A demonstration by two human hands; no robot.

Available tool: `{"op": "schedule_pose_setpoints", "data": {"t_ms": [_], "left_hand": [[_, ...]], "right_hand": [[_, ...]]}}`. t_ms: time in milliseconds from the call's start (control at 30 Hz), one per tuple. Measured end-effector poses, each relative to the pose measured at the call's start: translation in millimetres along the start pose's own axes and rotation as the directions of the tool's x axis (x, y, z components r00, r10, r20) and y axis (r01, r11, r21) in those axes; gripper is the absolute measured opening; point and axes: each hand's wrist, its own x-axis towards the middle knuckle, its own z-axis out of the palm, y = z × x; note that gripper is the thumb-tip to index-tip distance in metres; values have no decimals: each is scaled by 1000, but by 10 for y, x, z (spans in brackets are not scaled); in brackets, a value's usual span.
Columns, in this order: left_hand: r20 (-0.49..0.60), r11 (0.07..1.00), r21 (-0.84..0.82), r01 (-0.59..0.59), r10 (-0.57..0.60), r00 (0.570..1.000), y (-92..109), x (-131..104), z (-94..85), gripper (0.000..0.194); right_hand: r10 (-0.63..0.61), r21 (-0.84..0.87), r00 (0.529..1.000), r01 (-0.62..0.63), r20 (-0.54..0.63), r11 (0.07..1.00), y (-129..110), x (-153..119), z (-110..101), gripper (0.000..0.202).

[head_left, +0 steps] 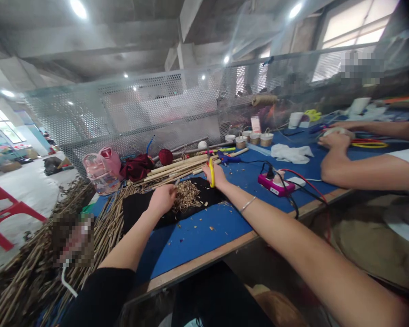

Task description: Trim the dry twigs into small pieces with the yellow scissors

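My right hand (218, 176) grips scissors with a yellow handle (211, 174), their blades pointing up and away from me. Just left of it lies a heap of dry, brown, flake-like pieces (187, 195) on a black cloth (136, 210). My left hand (162, 200) is at the heap's left edge, its fingers closed together; what they pinch, if anything, is too small to make out. Beyond the hands, several pale sticks (177, 167) lie side by side, and a blue glue gun (229, 158) rests near their right end.
Dry stalks (104, 222) crowd the left side, near a pink-topped jug (104, 175). Right of me are a magenta power strip (275, 185) with cables and white gloves (291, 153). Small pots (266, 137) stand before a perforated metal screen (150, 109). A co-worker's hands (337, 136) work at the right.
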Motion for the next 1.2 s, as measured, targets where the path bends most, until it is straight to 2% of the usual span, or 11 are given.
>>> {"op": "schedule_pose_setpoints", "data": {"t_ms": [67, 133, 233, 333, 467, 667, 767, 867, 1033, 1100, 1200], "left_hand": [[93, 994, -32, -105, 108, 990, 198, 39, 122, 24], [216, 963, -69, -260, 269, 939, 384, 57, 280, 25], [309, 970, 9, -243, 229, 923, 571, 67, 484, 22], [376, 968, 59, -242, 203, 904, 631, 100, 542, 20], [335, 976, 22, -216, 196, 922, 538, 216, 368, 18], [182, 995, 93, -17, 0, 983, 218, 394, 114, 21], [234, 990, 113, -79, 51, 971, 263, 355, 187, 25], [283, 977, 119, -176, 136, 949, 469, 269, 353, 29], [346, 977, 118, -176, 126, 930, 705, 197, 609, 26], [356, 981, 98, -165, 120, 927, 706, 186, 624, 22], [321, 989, 66, -129, 101, 942, 635, 181, 513, 20]], "right_hand": [[22, 24, 994, -24, 108, 999, 25, 38, -29, 22], [42, 72, 975, -59, 218, 996, 58, 37, -32, 19], [54, 158, 955, -103, 291, 982, 112, -14, -26, 17], [64, 218, 949, -136, 310, 966, 163, -63, -42, 17], [72, 255, 945, -158, 318, 954, 219, -77, -56, 16], [82, 278, 956, -163, 280, 947, 287, -47, 48, 15], [91, 287, 963, -164, 253, 944, 318, -38, 82, 16], [100, 295, 968, -168, 232, 940, 318, -51, 57, 17], [131, 295, 967, -193, 218, 936, 247, -108, -35, 15], [140, 293, 965, -203, 222, 934, 217, -124, -55, 14], [141, 293, 963, -206, 230, 933, 195, -130, -52, 16]]}}
